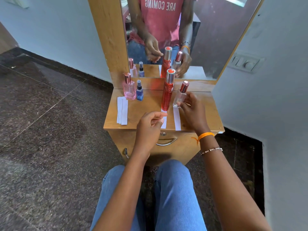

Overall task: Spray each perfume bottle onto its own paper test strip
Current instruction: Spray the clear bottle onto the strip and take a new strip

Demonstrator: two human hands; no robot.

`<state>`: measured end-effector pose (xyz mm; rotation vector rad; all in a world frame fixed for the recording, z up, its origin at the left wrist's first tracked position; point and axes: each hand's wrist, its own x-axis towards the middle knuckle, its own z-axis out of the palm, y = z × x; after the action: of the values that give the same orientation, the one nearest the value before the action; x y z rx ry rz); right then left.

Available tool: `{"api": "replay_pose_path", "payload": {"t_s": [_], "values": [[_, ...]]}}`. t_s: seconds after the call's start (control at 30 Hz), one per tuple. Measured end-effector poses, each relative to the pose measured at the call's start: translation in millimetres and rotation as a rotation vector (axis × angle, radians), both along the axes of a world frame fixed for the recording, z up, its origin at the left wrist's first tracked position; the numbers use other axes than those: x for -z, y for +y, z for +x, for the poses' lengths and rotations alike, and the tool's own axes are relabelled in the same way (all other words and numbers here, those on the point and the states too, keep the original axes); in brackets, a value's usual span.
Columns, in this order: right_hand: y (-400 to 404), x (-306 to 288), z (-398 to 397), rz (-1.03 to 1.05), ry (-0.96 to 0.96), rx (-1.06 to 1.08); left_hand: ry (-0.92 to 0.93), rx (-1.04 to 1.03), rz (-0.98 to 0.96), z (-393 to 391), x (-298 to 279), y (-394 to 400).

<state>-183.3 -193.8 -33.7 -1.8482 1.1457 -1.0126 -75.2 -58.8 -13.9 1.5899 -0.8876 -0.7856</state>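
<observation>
My right hand (191, 112) grips a clear perfume bottle (180, 95) with a rose-gold cap, tilted, just above the far end of a white paper strip (177, 120). A tall red bottle (168, 92) with a silver cap stands on the far end of another strip (164, 121). My left hand (150, 125) hovers over the near end of that strip with fingers loosely curled and nothing held. At the left stand a pink bottle (129, 88) and a small blue spray bottle (139, 92), with a stack of spare strips (122, 110) in front of them.
Everything sits on a small wooden dressing table (141, 114) with a mirror (208, 39) behind and a drawer handle (166, 142) below. White walls close in at both sides. My knees in blue jeans (171, 189) are right in front of the table.
</observation>
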Motion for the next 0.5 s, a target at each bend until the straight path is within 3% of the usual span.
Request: {"api": "replay_pose_path", "payload": {"t_s": [0.37,0.5], "values": [[4.4,1.0,1.5,0.044,0.030,0.027,0.015,-0.011,0.018,2.8,5.8,-1.5],[26.1,-7.7,-5.3,-0.075,-0.067,0.210,-0.005,-0.026,0.016,9.0,1.0,2.8]]}}
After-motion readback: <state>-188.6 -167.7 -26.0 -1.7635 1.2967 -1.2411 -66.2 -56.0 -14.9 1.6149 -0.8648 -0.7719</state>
